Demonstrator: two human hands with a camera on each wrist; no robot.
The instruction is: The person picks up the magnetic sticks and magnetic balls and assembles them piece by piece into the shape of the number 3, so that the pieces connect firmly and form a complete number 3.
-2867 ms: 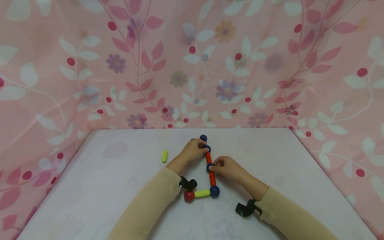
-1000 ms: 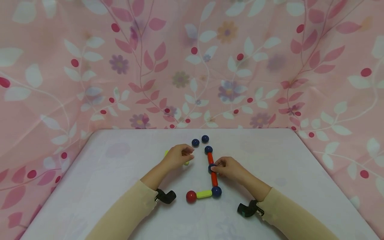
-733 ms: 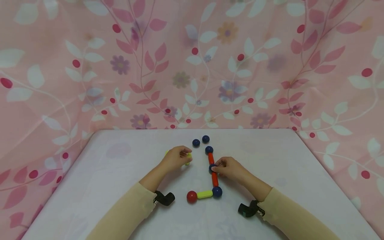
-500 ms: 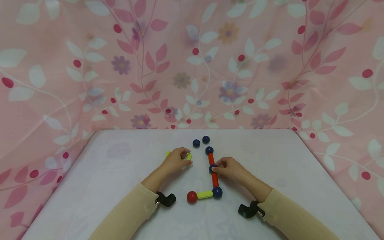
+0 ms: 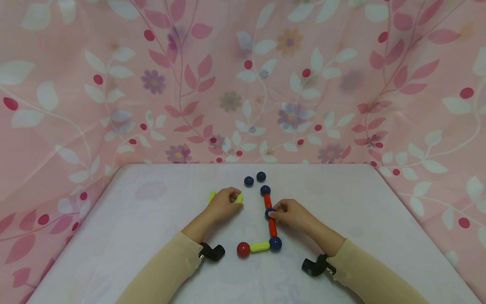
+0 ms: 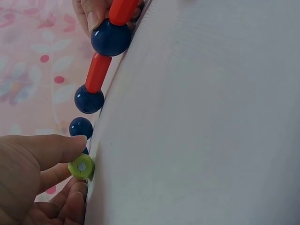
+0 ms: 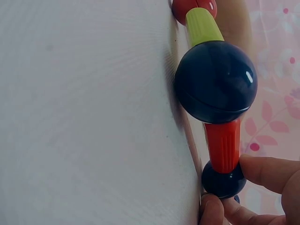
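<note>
My left hand (image 5: 222, 202) curls its thumb and fingers round a yellow-green toy rod (image 5: 239, 198); the rod's end with a metal centre (image 6: 81, 166) faces the left wrist camera. My right hand (image 5: 290, 212) pinches the middle blue ball (image 7: 224, 179) of a chain lying on the table. Two red rods (image 5: 272, 228) link that ball to a far blue ball (image 5: 265, 190) and a near blue ball (image 5: 275, 243). From the near one, a yellow-green rod (image 5: 260, 246) runs left to a red ball (image 5: 243, 249).
Two loose blue balls, one left (image 5: 248, 181) and one right (image 5: 261, 176), lie beyond the chain. Another yellow-green rod (image 5: 212, 196) is partly hidden behind my left hand. The white-covered table (image 5: 326, 181) meets a pink floral cloth (image 5: 243, 101) at the back.
My left hand has left the chain's far blue ball, moved left, and brought its thumb and fingers round the yellow-green rod. The right hand keeps its hold on the middle ball.
</note>
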